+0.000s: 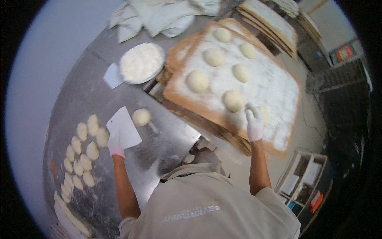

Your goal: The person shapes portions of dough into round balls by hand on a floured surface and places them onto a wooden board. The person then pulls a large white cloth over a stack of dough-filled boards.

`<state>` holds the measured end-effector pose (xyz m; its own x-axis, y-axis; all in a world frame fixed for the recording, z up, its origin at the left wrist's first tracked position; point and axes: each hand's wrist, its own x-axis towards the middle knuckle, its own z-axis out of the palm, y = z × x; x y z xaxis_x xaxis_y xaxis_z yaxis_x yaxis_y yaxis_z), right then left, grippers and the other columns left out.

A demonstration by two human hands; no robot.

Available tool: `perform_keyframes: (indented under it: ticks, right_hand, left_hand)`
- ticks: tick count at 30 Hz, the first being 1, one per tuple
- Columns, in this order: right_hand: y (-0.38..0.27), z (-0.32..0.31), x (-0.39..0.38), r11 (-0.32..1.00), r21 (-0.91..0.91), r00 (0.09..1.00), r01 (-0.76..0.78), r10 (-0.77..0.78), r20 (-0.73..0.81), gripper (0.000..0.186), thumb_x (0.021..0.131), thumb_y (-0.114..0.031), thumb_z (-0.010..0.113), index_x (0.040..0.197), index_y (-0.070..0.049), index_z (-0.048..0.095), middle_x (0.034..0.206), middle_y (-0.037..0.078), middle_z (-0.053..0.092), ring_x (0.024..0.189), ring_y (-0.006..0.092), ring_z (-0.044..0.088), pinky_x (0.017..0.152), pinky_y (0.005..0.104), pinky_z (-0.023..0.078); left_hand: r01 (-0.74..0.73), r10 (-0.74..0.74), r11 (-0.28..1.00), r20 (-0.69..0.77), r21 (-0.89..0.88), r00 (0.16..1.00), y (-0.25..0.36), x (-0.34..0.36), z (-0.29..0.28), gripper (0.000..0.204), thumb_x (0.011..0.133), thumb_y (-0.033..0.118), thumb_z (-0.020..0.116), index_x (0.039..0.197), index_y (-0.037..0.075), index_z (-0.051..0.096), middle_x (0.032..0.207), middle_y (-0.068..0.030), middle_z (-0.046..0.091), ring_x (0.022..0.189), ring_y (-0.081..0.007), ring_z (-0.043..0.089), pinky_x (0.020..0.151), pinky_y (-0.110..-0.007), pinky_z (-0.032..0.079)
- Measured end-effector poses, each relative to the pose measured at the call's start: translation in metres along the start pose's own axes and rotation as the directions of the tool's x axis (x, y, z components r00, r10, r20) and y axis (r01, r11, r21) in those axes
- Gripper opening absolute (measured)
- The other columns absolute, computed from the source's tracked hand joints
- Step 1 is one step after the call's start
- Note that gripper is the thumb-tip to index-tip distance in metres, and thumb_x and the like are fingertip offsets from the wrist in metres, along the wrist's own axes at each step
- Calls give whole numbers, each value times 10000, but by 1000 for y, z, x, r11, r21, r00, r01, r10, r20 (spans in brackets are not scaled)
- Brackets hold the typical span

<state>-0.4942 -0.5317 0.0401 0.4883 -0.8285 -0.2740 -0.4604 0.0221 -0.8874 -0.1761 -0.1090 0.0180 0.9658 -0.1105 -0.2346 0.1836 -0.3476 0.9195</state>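
Observation:
My left hand (115, 144), in a white glove with a pink cuff, is closed on a flat white dough scraper (128, 130) above the steel table. Just right of the scraper sits a round dough ball (142, 117). Several smaller dough pieces (92, 151) lie in loose rows to its left. Over the floured wooden board (278, 93), my gloved right hand (254, 122) has its fingers slightly bent and apart. Beside it, a dough ball (264, 114) is partly hidden by the hand. Several other round dough balls (233, 100) rest on this board.
A bowl of white flour (142, 63) stands at the table's far side, with a pale flat card (114, 75) next to it. Crumpled cloths (167, 18) lie beyond. More boards (270, 24) are stacked far right; a shelf unit (304, 179) stands at right.

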Motion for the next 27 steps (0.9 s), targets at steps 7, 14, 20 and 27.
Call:
perform_keyframes:
  ticks: [7, 14, 20, 27]
  right_hand:
    - [23, 260, -14, 955, 289, 726, 66, -244, 643, 579, 920, -255, 546, 1390, 42, 382, 1348, 210, 496, 1259, 279, 475, 1056, 350, 365]
    - [-19, 357, 8, 910, -104, 838, 402, -319, 443, 610, 847, -313, 615, 1316, 50, 472, 1372, 242, 468, 1269, 322, 470, 1068, 361, 354]
    - [-17, 304, -9, 63, 631, 632, -773, 155, 759, 401, 972, -376, 501, 1147, -30, 603, 1149, 99, 625, 1072, 233, 584, 967, 333, 446]
    - [-14, 127, 0, 150, 771, 767, -619, -94, 635, 567, 978, -469, 407, 1289, -3, 494, 1263, 187, 555, 1107, 324, 573, 930, 463, 482]
  left_hand:
    - [-31, -80, 907, 243, 420, 967, -97, 159, -87, 364, 946, 215, 508, 1240, 7, 564, 1159, -100, 617, 1068, -225, 563, 945, -332, 428]
    - [-294, 76, 909, 575, 296, 815, -88, 84, 43, 341, 932, 203, 548, 1180, -26, 598, 1077, -98, 653, 983, -219, 599, 898, -337, 449]
    - [84, -67, 993, 187, -83, 980, -16, -5, 66, 331, 936, 167, 549, 1190, -43, 581, 1085, -95, 644, 971, -204, 609, 870, -329, 469]
    - [90, -88, 980, 19, -179, 996, 6, -1, 27, 369, 951, 165, 539, 1248, -53, 534, 1169, -104, 607, 1019, -208, 601, 884, -336, 480]
